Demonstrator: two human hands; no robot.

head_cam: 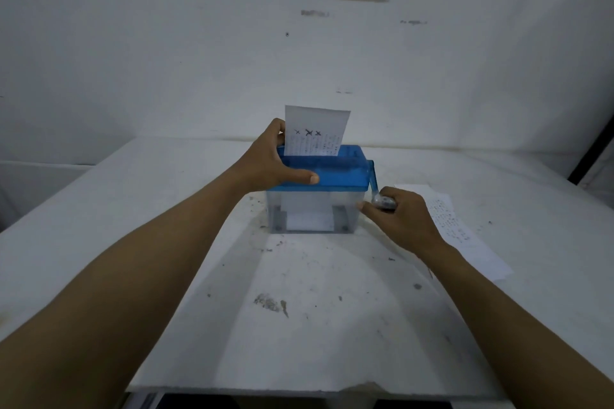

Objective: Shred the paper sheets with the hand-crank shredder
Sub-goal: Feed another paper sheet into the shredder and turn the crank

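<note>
One shredder (335, 171), one crank (373, 180), two paper sheets (315, 129) (460, 226), two hands (274, 164) (403, 214)

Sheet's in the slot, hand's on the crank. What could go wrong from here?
1. The left hand grips the shredder with its fingers right beside the upright sheet at the slot: a pinch risk once it feeds.
2. The sheet looks slightly tilted, so it may feed skewed and jam.
3. The right hand on the crank works above the spare sheet; the wrist could drag it.
</note>
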